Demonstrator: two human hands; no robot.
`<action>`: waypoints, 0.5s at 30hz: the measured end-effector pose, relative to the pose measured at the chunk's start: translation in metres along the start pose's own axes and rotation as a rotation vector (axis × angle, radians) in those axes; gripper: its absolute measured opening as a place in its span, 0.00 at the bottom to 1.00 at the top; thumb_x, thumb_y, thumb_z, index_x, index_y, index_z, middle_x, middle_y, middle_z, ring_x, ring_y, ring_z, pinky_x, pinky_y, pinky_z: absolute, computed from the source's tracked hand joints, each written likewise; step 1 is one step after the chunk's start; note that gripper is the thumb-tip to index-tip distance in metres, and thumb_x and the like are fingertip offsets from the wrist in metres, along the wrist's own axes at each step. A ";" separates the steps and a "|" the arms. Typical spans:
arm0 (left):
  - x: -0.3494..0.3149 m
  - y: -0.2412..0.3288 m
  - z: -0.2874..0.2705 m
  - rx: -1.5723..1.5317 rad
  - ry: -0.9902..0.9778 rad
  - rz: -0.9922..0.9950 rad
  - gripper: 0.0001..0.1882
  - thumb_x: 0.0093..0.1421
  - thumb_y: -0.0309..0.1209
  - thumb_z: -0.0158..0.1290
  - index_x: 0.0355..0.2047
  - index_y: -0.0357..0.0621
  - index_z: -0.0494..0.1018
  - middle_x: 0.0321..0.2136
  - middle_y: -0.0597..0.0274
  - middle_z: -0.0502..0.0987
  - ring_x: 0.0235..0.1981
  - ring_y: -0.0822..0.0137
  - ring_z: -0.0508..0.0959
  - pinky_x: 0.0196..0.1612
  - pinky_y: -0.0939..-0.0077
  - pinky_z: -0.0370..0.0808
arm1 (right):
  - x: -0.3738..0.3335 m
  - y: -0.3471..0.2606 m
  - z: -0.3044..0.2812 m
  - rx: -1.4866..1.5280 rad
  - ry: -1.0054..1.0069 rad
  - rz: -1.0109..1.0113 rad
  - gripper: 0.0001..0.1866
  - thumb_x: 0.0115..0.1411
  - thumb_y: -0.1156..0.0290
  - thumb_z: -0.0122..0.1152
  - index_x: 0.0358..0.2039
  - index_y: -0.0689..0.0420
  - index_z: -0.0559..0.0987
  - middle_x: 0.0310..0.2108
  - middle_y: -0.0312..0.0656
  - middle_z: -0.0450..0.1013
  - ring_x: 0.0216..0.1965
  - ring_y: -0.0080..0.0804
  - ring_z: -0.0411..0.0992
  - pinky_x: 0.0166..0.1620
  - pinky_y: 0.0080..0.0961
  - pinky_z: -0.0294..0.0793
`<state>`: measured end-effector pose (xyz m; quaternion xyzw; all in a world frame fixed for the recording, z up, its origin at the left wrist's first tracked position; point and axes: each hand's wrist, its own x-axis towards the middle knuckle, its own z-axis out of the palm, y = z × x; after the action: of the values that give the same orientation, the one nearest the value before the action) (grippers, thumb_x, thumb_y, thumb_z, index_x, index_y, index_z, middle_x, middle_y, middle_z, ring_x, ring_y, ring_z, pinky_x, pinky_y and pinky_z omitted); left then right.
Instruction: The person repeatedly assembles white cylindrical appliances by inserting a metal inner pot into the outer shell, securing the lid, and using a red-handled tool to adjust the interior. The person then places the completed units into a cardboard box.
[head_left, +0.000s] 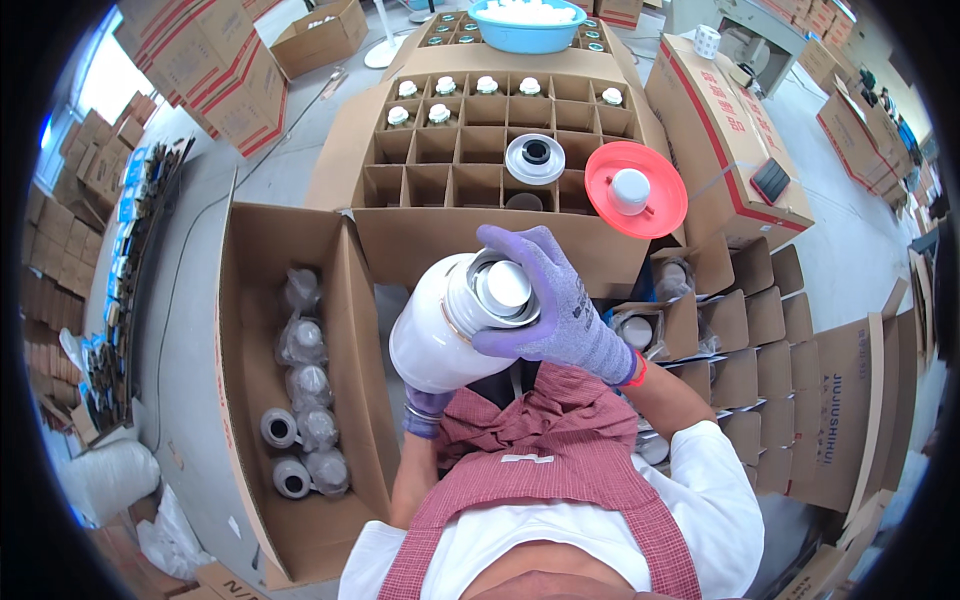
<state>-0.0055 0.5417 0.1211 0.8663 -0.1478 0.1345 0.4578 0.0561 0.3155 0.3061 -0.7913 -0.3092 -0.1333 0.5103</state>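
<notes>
A white thermos flask (428,340) is tilted in front of my chest, its shiny neck facing up and right. My right hand (560,310), in a purple-grey glove, curls round the neck with thumb and fingers on either side of the white stopper (503,287) in its mouth. Below the flask, only part of my gloved left hand (428,405) shows, supporting the body; its fingers are hidden. Beyond the flask, a red dish (605,165) with a white cap (631,188) and a white ring-shaped part (535,172) rest on a divided carton (440,238).
Several flask tops stand in the divided carton. A long carton (345,540) at left holds bagged flasks; another divided carton (775,375) stands at right. A blue basin (525,37) of white pieces sits at the back. A phone (770,181) lies on a closed carton (700,130).
</notes>
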 end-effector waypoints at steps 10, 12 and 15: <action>0.032 0.008 -0.023 -0.492 0.014 -0.317 0.34 0.56 0.36 0.62 0.61 0.43 0.64 0.59 0.52 0.68 0.61 0.57 0.68 0.63 0.65 0.65 | 0.004 0.005 0.003 0.186 0.128 -0.135 0.39 0.41 0.63 0.78 0.54 0.61 0.71 0.45 0.49 0.73 0.47 0.45 0.75 0.52 0.35 0.74; 0.065 0.007 -0.043 -0.428 -0.123 -0.253 0.32 0.56 0.36 0.62 0.60 0.42 0.65 0.58 0.51 0.69 0.60 0.57 0.69 0.62 0.65 0.66 | -0.010 0.020 0.005 0.162 0.173 -0.149 0.42 0.40 0.64 0.79 0.56 0.62 0.70 0.49 0.51 0.71 0.51 0.46 0.72 0.55 0.36 0.72; 0.129 0.010 -0.069 -0.296 -0.455 -0.105 0.30 0.56 0.36 0.61 0.58 0.41 0.67 0.57 0.50 0.70 0.59 0.56 0.70 0.61 0.65 0.67 | -0.066 0.069 0.016 0.204 0.174 -0.119 0.46 0.41 0.65 0.78 0.61 0.60 0.65 0.59 0.53 0.62 0.59 0.49 0.65 0.63 0.39 0.60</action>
<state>0.1031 0.5767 0.2137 0.8045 -0.2196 -0.1103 0.5407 0.0461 0.2863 0.2144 -0.7009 -0.3221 -0.1996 0.6042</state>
